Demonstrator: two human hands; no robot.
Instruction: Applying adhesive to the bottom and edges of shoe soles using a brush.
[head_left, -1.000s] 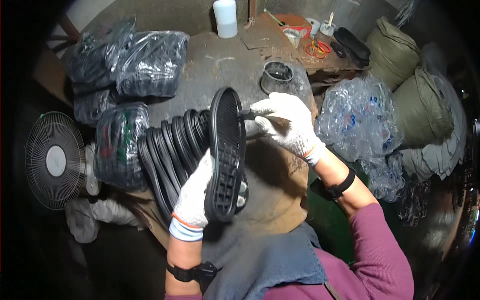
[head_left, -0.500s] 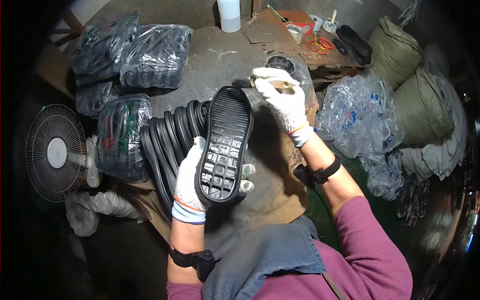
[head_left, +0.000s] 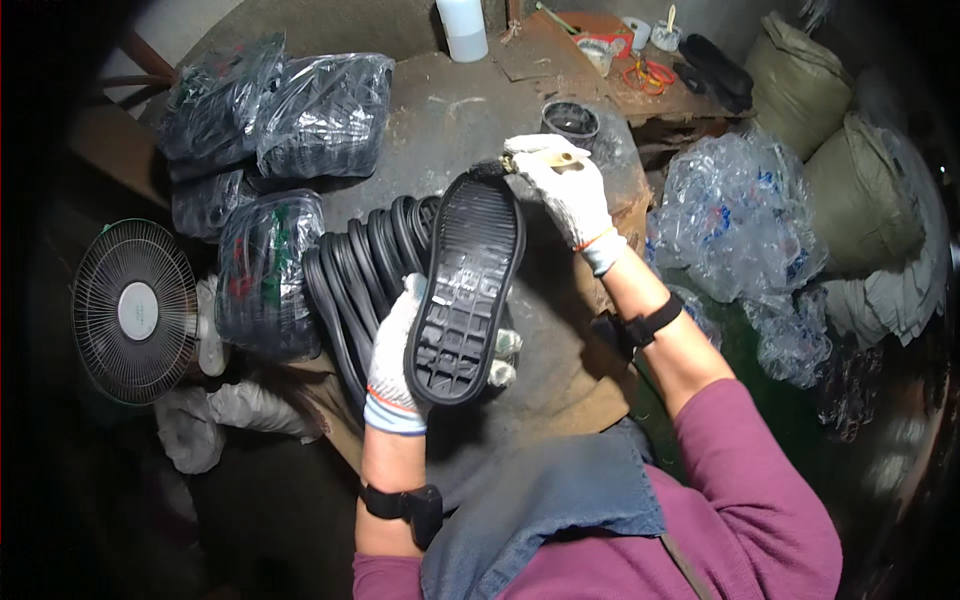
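A black shoe sole (head_left: 468, 290) is tilted up with its ribbed and gridded face toward me. My left hand (head_left: 397, 345), in a white knit glove, is closed around its lower part, thumb on the left edge and fingertips showing past the right edge. My gloved right hand (head_left: 565, 190) grips a brush by its pale handle. The dark bristles of the brush (head_left: 490, 170) meet the top rim of the sole. Left of the sole, a row of black soles (head_left: 355, 260) stands packed together on the worktable (head_left: 430, 105).
A small dark bowl (head_left: 570, 120) sits beyond my right hand. Plastic-wrapped packs (head_left: 322, 115) are piled at the left, near a fan (head_left: 137, 310). Red-handled scissors (head_left: 648, 75) lie on a side bench. Clear plastic bags (head_left: 735, 215) and sacks (head_left: 865, 195) crowd the right.
The brush has come down from beside the sole onto its top rim. The view has shifted slightly, so most things appear further right. My left hand keeps its hold.
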